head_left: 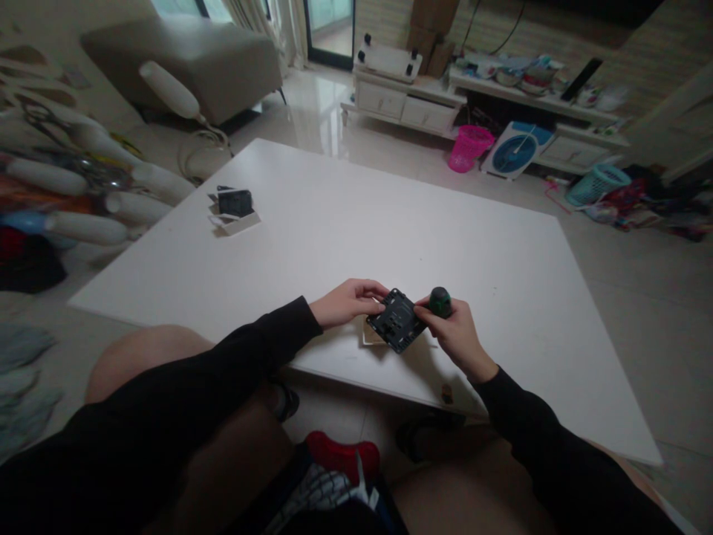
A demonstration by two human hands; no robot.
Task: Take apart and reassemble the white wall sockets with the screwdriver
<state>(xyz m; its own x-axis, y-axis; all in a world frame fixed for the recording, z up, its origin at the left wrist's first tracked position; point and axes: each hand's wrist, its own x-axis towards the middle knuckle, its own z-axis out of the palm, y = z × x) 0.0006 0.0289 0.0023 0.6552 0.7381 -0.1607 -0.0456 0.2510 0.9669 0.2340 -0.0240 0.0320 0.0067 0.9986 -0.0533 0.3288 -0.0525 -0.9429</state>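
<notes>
The left hand (pixel 353 303), partly curled, grips the black plastic plate (pixel 396 321) by its left corner, thumb on top. The right hand (pixel 457 331), nearly closed, pinches the plate's right side and also holds a black-and-green tool handle (pixel 440 301). The plate is over the white table (pixel 356 215), near its near edge.

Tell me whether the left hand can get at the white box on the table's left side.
Likely not: the left hand holds the black panel, and the white box sits well away.
</notes>
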